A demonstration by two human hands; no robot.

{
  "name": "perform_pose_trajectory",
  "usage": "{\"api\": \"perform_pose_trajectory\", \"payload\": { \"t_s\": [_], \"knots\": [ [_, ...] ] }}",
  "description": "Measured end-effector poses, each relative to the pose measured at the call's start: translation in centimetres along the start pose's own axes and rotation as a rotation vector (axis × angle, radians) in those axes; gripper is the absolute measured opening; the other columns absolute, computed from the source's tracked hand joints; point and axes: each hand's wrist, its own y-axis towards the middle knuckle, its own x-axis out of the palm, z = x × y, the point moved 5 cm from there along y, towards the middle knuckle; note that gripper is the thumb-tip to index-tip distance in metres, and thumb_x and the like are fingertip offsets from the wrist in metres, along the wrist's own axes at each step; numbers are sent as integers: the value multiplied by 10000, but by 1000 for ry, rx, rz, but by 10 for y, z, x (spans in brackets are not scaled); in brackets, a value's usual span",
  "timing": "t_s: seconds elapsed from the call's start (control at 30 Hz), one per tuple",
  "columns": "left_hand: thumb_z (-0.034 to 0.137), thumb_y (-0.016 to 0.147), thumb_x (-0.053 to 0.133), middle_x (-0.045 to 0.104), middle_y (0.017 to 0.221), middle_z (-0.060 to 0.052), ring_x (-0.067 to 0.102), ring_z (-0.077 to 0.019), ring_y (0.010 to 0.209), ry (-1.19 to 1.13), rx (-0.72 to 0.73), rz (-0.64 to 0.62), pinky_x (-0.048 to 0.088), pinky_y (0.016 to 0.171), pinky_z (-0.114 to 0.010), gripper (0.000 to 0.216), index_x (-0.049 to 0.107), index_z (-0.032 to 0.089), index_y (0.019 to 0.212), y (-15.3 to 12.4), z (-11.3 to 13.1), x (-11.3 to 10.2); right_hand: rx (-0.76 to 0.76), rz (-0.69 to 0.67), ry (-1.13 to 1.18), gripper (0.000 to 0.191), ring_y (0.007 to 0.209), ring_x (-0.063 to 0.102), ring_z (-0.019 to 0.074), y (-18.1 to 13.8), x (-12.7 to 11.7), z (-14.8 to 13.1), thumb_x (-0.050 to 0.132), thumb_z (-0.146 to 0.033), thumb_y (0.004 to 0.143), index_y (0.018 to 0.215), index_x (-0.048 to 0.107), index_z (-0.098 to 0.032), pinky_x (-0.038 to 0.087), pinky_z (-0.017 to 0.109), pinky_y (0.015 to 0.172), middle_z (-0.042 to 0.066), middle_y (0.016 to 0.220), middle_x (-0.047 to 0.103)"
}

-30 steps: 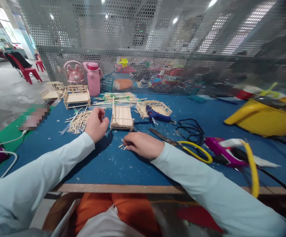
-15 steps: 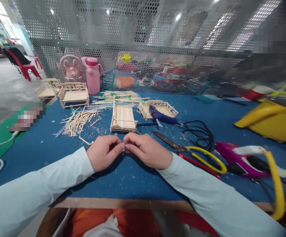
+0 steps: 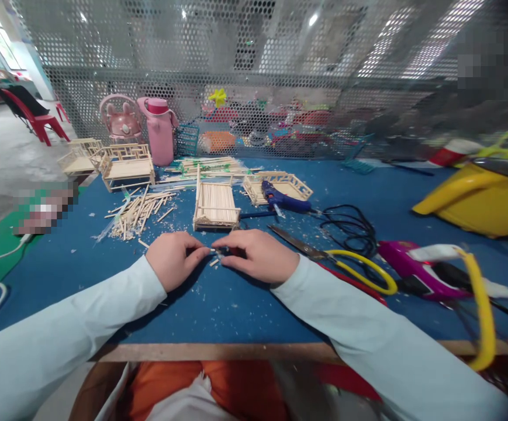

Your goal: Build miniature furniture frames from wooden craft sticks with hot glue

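My left hand is closed in a pinch, with the pale end of a short wooden stick piece showing at its fingertips. Close by on the right, my right hand holds its thumb and forefinger apart, the forefinger tip near that piece. Below the fingertips, a loose short stick piece lies on the blue tabletop. Just beyond both hands stands a small bed-like frame built of wooden sticks. Behind it to the right, a blue glue gun rests over another stick-built frame.
Loose sticks are heaped left of centre. Yellow-handled scissors, a black cable and a purple tool lie to the right. More stick frames and a pink bottle stand before a perforated metal screen.
My fingertips, pressed together before, have parted slightly; the right thumb and forefinger have spread. Short stick pieces now show between and below the hands. The view has shifted slightly.
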Motion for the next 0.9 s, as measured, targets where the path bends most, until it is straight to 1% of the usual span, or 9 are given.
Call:
{"api": "perform_pose_trajectory", "payload": {
  "t_s": [0.13,0.27,0.5,0.57,0.67,0.7,0.77,0.83,0.9],
  "knots": [
    [330,831,565,716,769,-45,636,-174,695,20,56,-89,453,651,-277,214,745,217,807,-2,6,9,-21,-32,21,96,726,591,132,5,9,0,616,-191,795,816,696,-142,405,227,684,49,793,677],
    [330,862,513,690,779,-65,630,-203,742,182,94,-178,454,655,-293,255,729,202,822,-4,15,16,-8,-70,-52,99,710,567,130,5,8,-4,574,-149,812,768,662,-137,389,224,661,44,774,662],
    [259,902,413,661,805,-115,627,-255,811,427,114,-223,480,689,-343,310,680,132,812,-6,26,14,182,-100,-190,151,561,524,113,-16,-27,17,552,-157,781,650,625,-177,356,229,560,2,621,630],
    [235,902,406,658,800,-125,626,-253,810,449,120,-230,482,701,-344,307,674,119,808,-6,26,14,279,-134,-240,113,528,527,113,-25,-37,31,584,-106,712,686,646,-196,350,228,527,-14,606,638],
    [271,904,415,662,803,-115,628,-248,811,393,114,-236,479,692,-337,311,676,138,799,-5,21,14,380,-172,-291,311,556,566,127,-34,-47,36,619,-55,640,895,671,-225,355,231,515,-9,711,687],
    [292,905,418,666,805,-108,628,-245,806,354,107,-234,476,683,-333,316,679,149,797,-5,18,13,389,-172,-310,285,555,565,131,-35,-50,33,626,-86,662,905,670,-229,348,237,511,-3,719,689],
    [319,905,422,670,803,-99,626,-234,781,279,87,-209,469,673,-326,324,682,163,790,-4,11,11,357,-145,-336,88,532,543,133,-32,-52,19,591,-197,760,804,664,-221,330,251,506,6,667,669],
    [305,905,416,668,791,-92,617,-218,752,218,79,-158,460,672,-318,321,678,164,785,-2,5,7,266,-59,-305,136,549,543,133,-23,-51,1,521,-228,828,768,643,-211,338,255,530,8,654,655],
    [269,902,408,661,782,-82,604,-202,734,164,95,-106,455,674,-308,303,670,164,791,0,3,3,125,43,-213,161,677,591,140,-14,-44,-15,504,-167,832,914,638,-201,384,248,615,23,788,684]
  ]
}}
